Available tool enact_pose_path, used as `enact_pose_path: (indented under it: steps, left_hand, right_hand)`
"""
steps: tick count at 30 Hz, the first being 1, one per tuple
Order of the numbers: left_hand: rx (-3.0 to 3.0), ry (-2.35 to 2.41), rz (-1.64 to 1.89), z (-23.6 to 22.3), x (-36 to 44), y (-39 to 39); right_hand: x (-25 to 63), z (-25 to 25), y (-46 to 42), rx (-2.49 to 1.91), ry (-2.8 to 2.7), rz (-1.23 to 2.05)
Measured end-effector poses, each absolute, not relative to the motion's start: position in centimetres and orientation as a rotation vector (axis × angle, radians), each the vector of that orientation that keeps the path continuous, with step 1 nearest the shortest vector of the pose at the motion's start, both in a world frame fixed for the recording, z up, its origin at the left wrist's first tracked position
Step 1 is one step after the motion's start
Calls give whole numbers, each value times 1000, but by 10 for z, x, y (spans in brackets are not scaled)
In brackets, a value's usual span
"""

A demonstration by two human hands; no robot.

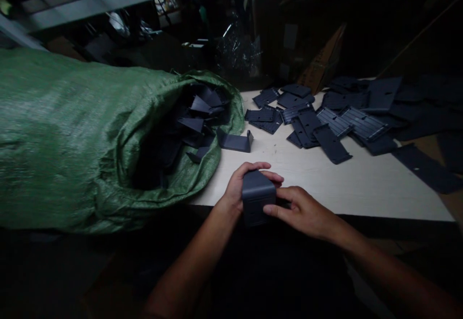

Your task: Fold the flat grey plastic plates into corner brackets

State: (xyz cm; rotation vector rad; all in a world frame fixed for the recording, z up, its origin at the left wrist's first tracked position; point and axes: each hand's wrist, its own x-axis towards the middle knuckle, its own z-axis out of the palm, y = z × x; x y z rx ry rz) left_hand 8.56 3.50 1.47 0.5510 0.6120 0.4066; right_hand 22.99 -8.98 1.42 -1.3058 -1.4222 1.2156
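A dark grey plastic box-shaped part (257,194) is held at the table's near edge between both hands. My left hand (239,184) wraps its fingers over the part's top and left side. My right hand (303,211) grips the part's right side, thumb pressed on its front face. A single angled grey plastic piece (235,141) lies on the table just beyond the hands, by the sack's mouth.
A large green woven sack (72,131) lies on its side at the left, its open mouth full of grey angled parts (197,116). Several flat ribbed grey plates (325,116) are strewn over the pale table (361,184) at the right. Cardboard and clutter stand behind in the dark.
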Motion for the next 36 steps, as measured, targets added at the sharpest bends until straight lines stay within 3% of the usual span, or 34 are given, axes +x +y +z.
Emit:
enact_pose_path:
  steps: [4, 9, 19, 29, 36]
  left_hand:
    - [587, 674, 637, 20, 96, 24]
    - [749, 745, 788, 29, 99, 13]
    - [638, 755, 782, 25, 100, 22]
    - [415, 819, 756, 14, 104, 33]
    - [408, 816, 734, 9, 100, 37]
  right_hand:
    - [214, 6, -92, -1084, -1024, 1371]
    - [191, 2, -96, -1013, -890, 1169]
    - [203, 5, -95, -1138, -941, 1220]
    - [193, -30, -93, -1292, -947, 1165]
    - [202, -17, -90, -1218, -949, 1291]
